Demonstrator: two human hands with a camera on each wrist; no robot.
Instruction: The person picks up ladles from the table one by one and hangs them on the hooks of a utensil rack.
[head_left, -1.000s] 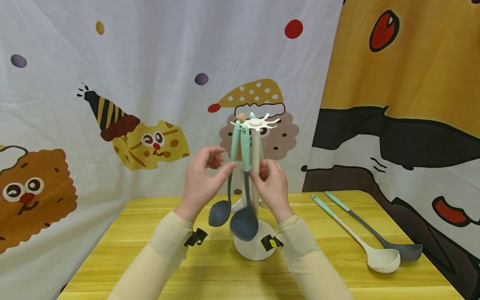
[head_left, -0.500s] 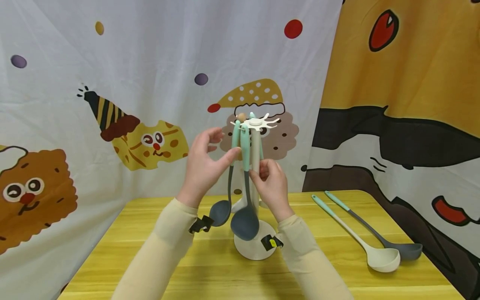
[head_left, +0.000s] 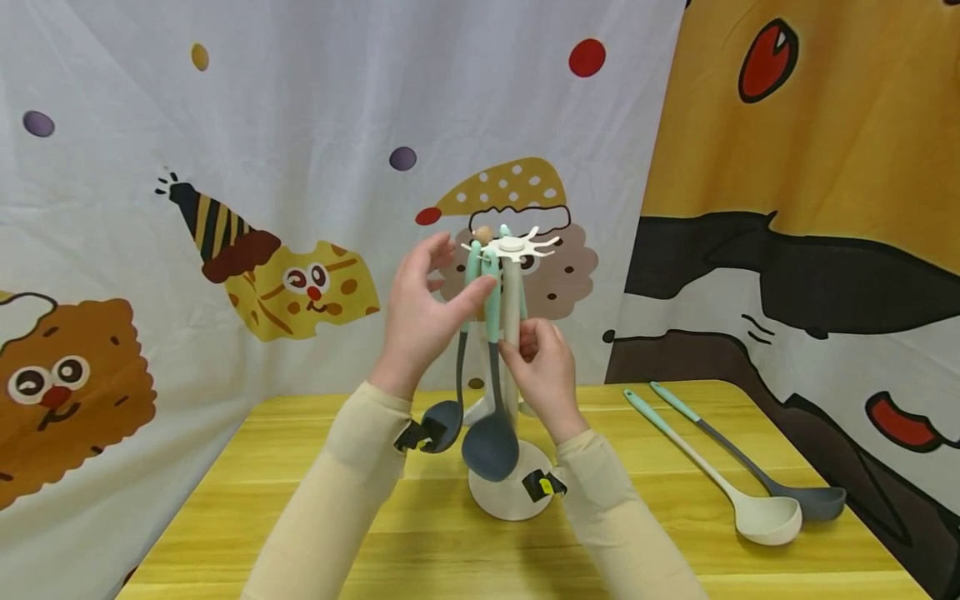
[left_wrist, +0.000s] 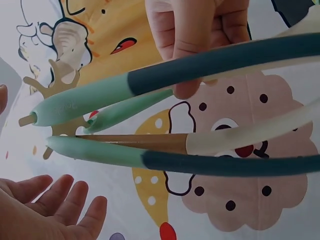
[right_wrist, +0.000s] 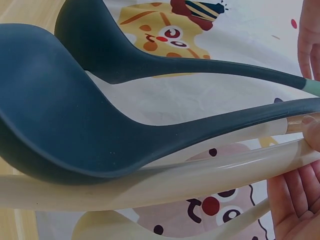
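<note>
Higher and further right than in the earlier head frames, the left hand (head_left: 426, 317) is now beside the top of the utensil rack (head_left: 512, 300), while the right hand (head_left: 546, 371) has kept its place. Seen from the head, a dark blue-grey ladle (head_left: 491, 450) hangs on the rack's near side, a smaller dark spoon (head_left: 450, 419) to its left; a white ladle (head_left: 768, 521) and a grey ladle (head_left: 817, 502) lie on the table's (head_left: 202, 533) right side. The left thumb reaches rightward across the green handles, so a careless swing could probably knock one off its prong.

From the left wrist, that hand grasps nothing: its fingers are spread and clear of the handles. A wooden-handled utensil (left_wrist: 135, 141) hangs among them. Each hanging handle seems held only by its end hole, so a lift might free it.

From the right wrist, the right thumb and fingers pinch the rack's pale post; loosening that hold could let the rack turn or tip.
</note>
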